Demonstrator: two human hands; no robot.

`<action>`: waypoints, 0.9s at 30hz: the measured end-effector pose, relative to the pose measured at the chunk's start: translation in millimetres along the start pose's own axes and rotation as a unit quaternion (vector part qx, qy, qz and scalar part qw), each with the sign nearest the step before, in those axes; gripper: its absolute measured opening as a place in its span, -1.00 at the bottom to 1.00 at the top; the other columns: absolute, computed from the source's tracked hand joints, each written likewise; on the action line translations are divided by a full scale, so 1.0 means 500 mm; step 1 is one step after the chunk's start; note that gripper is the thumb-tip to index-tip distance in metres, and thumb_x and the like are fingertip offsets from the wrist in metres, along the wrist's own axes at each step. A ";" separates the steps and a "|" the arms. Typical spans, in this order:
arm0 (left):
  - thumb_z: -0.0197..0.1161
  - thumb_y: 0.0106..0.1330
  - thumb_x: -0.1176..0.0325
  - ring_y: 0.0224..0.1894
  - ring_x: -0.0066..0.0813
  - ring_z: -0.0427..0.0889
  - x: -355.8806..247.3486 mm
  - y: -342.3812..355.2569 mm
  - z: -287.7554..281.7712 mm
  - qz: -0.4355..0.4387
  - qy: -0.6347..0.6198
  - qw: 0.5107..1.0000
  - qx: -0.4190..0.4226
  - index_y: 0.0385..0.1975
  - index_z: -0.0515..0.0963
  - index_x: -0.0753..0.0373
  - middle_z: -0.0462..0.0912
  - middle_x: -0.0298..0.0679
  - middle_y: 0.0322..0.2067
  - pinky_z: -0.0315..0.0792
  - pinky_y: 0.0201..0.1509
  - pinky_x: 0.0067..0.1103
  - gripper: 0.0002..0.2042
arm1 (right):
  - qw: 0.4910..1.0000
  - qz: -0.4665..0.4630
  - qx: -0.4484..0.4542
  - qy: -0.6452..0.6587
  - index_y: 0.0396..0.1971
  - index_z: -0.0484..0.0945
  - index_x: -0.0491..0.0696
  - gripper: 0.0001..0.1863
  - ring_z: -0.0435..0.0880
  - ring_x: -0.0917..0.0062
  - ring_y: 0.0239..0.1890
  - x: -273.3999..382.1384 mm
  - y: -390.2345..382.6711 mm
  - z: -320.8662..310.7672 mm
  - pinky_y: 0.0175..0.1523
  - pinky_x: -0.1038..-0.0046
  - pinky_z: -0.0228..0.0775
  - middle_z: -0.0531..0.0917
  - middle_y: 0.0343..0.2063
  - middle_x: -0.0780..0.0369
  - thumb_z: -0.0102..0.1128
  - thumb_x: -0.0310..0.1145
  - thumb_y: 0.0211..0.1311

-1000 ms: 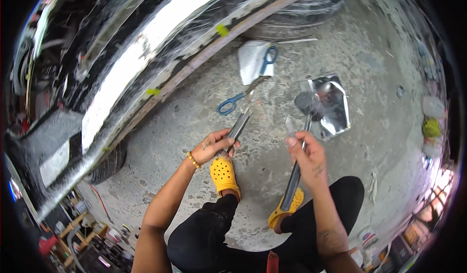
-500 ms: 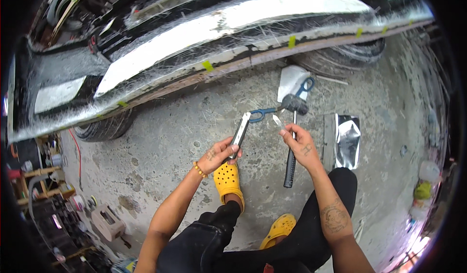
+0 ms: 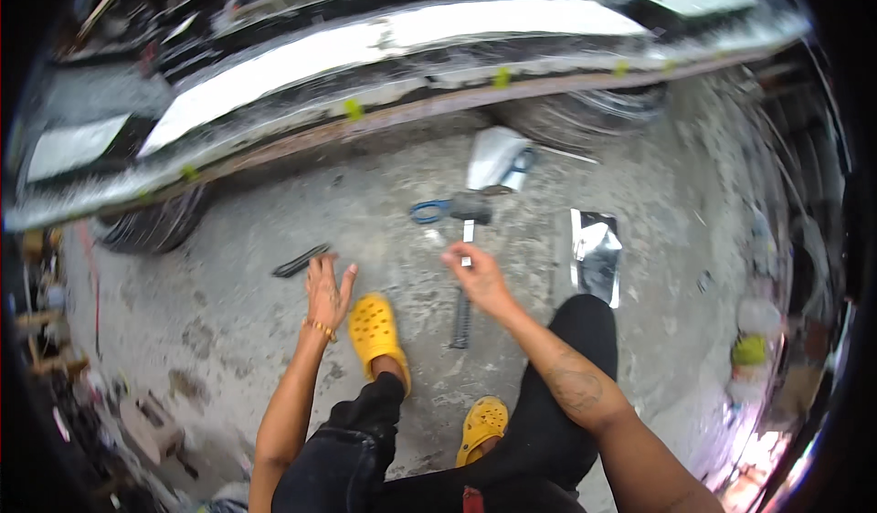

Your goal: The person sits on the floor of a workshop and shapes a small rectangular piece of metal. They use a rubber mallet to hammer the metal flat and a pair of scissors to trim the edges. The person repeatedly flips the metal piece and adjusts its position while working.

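My left hand (image 3: 326,291) is open just beside a dark folded tool (image 3: 294,263) lying on the concrete. My right hand (image 3: 475,275) has bent fingers pinched together over the hammer; what they hold, if anything, is blurred. The hammer lies with its black head (image 3: 470,208) away from me and its ribbed grip (image 3: 461,321) toward me. Blue-handled shears (image 3: 429,211) lie by the head, another blue handle (image 3: 523,160) resting on a white sheet (image 3: 489,157). A shiny foil piece (image 3: 596,264) lies to the right.
A long streaked panel (image 3: 393,33) with yellow-green tape tabs spans the top, above tires (image 3: 146,221) at left and right. My yellow clogs (image 3: 375,326) are below my hands. A beige object (image 3: 151,422) sits at lower left, assorted items (image 3: 749,349) along the right edge.
My left hand has moved left, let go of the dark tool on the floor and opened. My right hand has moved left from its grip near the hammer. The view has turned.
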State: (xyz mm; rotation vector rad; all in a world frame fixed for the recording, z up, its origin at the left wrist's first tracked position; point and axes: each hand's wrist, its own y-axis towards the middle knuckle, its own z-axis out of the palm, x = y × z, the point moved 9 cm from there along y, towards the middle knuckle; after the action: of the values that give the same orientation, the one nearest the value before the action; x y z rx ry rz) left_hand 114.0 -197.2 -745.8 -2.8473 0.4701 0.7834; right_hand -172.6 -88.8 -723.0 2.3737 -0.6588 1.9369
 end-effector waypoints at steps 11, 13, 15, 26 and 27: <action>0.33 0.41 0.21 -0.37 -0.60 0.66 -0.262 -0.032 0.167 -0.157 -0.556 0.804 0.144 -0.16 0.70 0.36 0.71 -0.28 -0.38 0.51 -0.34 -0.67 -0.71 | 0.995 -0.071 0.061 -0.015 0.19 0.40 -0.12 -0.63 0.72 0.12 -0.12 0.054 -0.065 0.008 -0.05 0.20 0.51 0.70 -0.21 -0.05 -0.03 -0.28 0.52; 0.34 0.40 0.26 -0.32 -0.59 0.66 -0.268 -0.016 0.146 -0.137 -0.539 0.823 0.115 -0.16 0.71 0.35 0.71 -0.28 -0.34 0.52 -0.31 -0.67 -0.75 | 0.995 -0.078 0.067 -0.008 0.26 0.38 -0.10 -0.60 0.72 0.16 -0.09 0.044 -0.072 0.020 0.01 0.23 0.51 0.70 -0.15 -0.04 -0.02 -0.29 0.52; 0.35 0.38 0.33 -0.25 -0.59 0.62 -0.291 0.001 0.126 -0.096 -0.522 0.840 0.113 -0.16 0.72 0.32 0.70 -0.28 -0.25 0.50 -0.19 -0.63 -0.80 | 0.995 -0.064 0.077 0.021 0.34 0.34 -0.09 -0.55 0.69 0.27 0.03 0.026 -0.065 0.022 0.14 0.27 0.48 0.65 0.02 0.02 0.00 -0.34 0.51; 0.34 0.38 0.24 -0.55 -0.61 0.48 0.117 0.044 0.207 -0.354 -0.579 0.728 0.096 -0.17 0.59 0.22 0.63 -0.34 -0.43 0.46 -0.43 -0.60 -0.80 | 0.960 0.060 0.098 -0.254 0.38 0.33 0.00 -0.45 0.58 -0.05 0.06 -0.174 -0.101 -0.063 0.21 0.14 0.40 0.59 0.09 -0.13 -0.01 -0.43 0.39; 0.36 0.36 0.23 -0.57 -0.62 0.46 0.179 0.037 0.187 -0.346 -0.550 0.756 0.081 -0.16 0.60 0.23 0.62 -0.37 -0.45 0.40 -0.48 -0.64 -0.78 | 0.958 0.073 0.103 -0.257 0.38 0.34 0.03 -0.47 0.57 -0.04 0.09 -0.180 -0.105 -0.055 0.23 0.13 0.38 0.58 0.11 -0.13 -0.02 -0.41 0.41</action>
State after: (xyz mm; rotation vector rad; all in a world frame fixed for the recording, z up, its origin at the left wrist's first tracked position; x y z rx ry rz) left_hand 136.3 -216.7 -873.0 -1.6428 -0.6091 1.7966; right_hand -194.5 -5.5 -787.5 3.0815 -0.6872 1.4886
